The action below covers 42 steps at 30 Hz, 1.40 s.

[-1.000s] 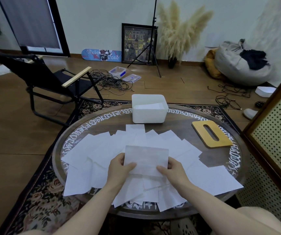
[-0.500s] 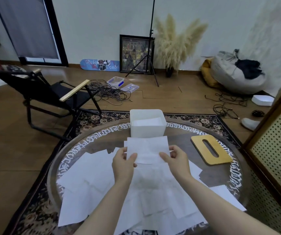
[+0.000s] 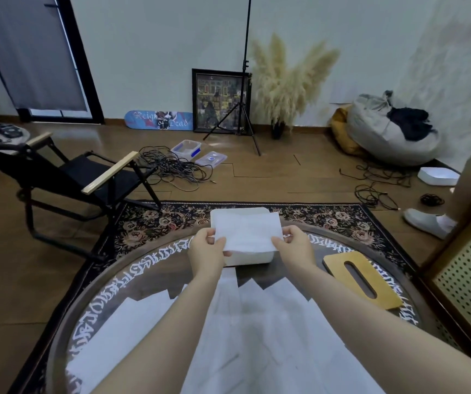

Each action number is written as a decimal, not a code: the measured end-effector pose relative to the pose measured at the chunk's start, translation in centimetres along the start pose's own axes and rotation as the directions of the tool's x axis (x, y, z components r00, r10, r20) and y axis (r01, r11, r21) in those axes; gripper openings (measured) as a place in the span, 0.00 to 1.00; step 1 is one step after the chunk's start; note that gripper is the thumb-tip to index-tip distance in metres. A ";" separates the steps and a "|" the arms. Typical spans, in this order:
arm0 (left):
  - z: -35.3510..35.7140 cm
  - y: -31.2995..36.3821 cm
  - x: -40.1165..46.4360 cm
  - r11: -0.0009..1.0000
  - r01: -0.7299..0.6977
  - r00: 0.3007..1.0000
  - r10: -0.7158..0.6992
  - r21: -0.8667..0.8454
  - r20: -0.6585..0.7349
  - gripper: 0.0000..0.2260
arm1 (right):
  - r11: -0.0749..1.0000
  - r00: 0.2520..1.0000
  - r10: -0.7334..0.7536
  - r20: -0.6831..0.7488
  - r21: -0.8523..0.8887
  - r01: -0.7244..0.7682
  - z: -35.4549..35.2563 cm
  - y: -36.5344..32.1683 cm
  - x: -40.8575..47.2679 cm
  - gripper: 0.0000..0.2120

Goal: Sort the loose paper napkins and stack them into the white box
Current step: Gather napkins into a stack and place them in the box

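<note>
Head view: napkin (image 3: pixel 247 231) pinched by left hand (image 3: pixel 206 253) and right hand (image 3: pixel 294 245) at its near corners, held flat over white box (image 3: pixel 252 256) on round glass table (image 3: pixel 325 245). Loose napkins (image 3: pixel 271 331) spread nearer, under both forearms. Wooden box lid (image 3: pixel 362 280) right of box.

The left hand (image 3: pixel 206 251) and right hand (image 3: pixel 294 245) pinch 1 napkin (image 3: pixel 248 233) over the white box (image 3: pixel 250 256); more napkins (image 3: pixel 257 322) cover the round table (image 3: pixel 109 291).
</note>
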<state>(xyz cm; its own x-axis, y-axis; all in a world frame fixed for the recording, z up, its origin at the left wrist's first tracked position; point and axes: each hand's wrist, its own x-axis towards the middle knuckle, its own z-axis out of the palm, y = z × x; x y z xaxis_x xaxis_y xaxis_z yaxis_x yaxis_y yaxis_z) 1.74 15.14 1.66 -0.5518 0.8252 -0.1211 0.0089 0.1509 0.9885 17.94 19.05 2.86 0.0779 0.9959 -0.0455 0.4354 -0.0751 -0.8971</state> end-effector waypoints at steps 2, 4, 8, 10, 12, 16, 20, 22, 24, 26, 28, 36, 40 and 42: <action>0.4 0.3 1.0 1.000 0.003 1.000 -0.003 0.018 0.004 0.09 | 1.000 1.000 0.011 -0.010 -0.026 -0.011 0.2 -0.3 1.3 0.01; 0.7 0.6 2.1 0.999 -0.003 1.000 0.003 0.042 0.003 0.09 | 0.998 1.000 0.014 -0.014 -0.055 -0.015 0.4 -0.5 2.4 0.01; 1.1 0.5 4.3 0.987 -0.019 0.999 0.023 0.159 -0.027 0.08 | 0.994 0.999 0.041 -0.018 -0.103 -0.043 1.3 -0.6 4.4 0.06; 1.4 0.3 5.5 0.973 -0.014 0.999 0.024 0.229 -0.040 0.10 | 0.988 0.998 0.053 -0.027 -0.143 -0.057 1.7 -0.7 5.3 0.07; 1.5 0.1 6.4 0.945 -0.012 0.999 0.025 0.327 -0.037 0.10 | 0.983 0.999 0.044 -0.032 -0.179 -0.049 2.1 -0.6 6.2 0.07; 1.8 -0.2 7.3 0.821 -0.040 0.998 0.059 0.570 -0.014 0.10 | 0.955 0.997 0.042 -0.060 -0.290 -0.058 2.7 -0.4 7.2 0.08; 2.3 -0.6 7.7 0.750 -0.074 0.997 0.080 0.658 0.021 0.11 | 0.929 0.995 0.050 -0.082 -0.363 -0.076 3.1 -0.3 7.7 0.08; 2.6 -0.6 8.2 0.723 -0.085 0.995 0.096 0.685 0.022 0.12 | 0.918 0.996 0.036 -0.084 -0.390 -0.066 3.5 -0.2 8.2 0.09; 2.7 -0.5 8.6 0.699 -0.088 0.994 0.107 0.710 0.019 0.09 | 0.905 0.996 0.029 -0.087 -0.421 -0.063 3.8 -0.1 8.5 0.09; 2.8 -0.6 8.8 0.657 -0.099 0.993 0.114 0.748 0.031 0.05 | 0.883 0.996 0.028 -0.087 -0.465 -0.066 3.9 -0.1 8.7 0.09; 3.0 -0.6 8.8 0.598 -0.124 0.989 0.139 0.792 0.051 0.06 | 0.866 0.995 0.038 -0.089 -0.493 -0.077 3.8 -0.1 8.7 0.10; 3.3 -1.3 8.8 0.497 -0.197 0.973 0.206 0.845 0.106 0.06 | 0.830 0.998 -0.018 -0.062 -0.557 -0.020 4.0 0.5 8.6 0.13; 3.1 -0.9 8.2 0.439 -0.237 0.960 0.239 0.867 0.142 0.07 | 0.760 0.988 -0.155 -0.002 -0.640 0.118 3.6 0.6 8.2 0.12; 2.9 -0.5 7.8 0.403 -0.258 0.952 0.260 0.878 0.161 0.10 | 0.680 0.969 -0.244 0.039 -0.705 0.200 3.2 0.3 8.0 0.12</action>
<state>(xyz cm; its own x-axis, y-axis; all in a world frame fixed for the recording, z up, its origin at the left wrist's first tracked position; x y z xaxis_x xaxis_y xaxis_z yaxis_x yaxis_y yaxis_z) -0.16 23.05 -0.03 -0.3888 0.9126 0.1268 0.8783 0.3255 0.3501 15.81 27.12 0.77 -0.0654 0.9853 0.1580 0.9443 0.1123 -0.3094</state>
